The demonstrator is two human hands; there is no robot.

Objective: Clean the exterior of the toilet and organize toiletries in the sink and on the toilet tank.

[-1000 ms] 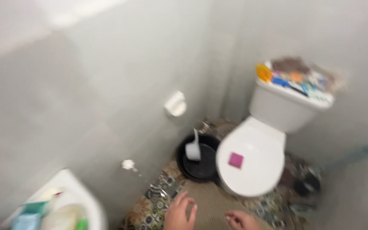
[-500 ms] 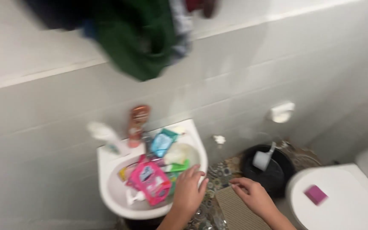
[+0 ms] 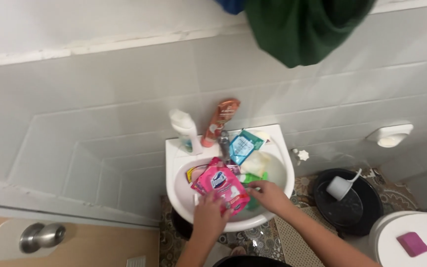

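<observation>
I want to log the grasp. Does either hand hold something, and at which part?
The left hand lies on the lower end of the pink packet in the sink; a closed grip cannot be told. The right hand reaches among the packets.

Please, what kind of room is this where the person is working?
It looks like a small home bathroom. A white wall-mounted sink full of packets sits against grey wall tiles, a white toilet stands at lower right, and a black bucket with a white scoop sits between them.
</observation>
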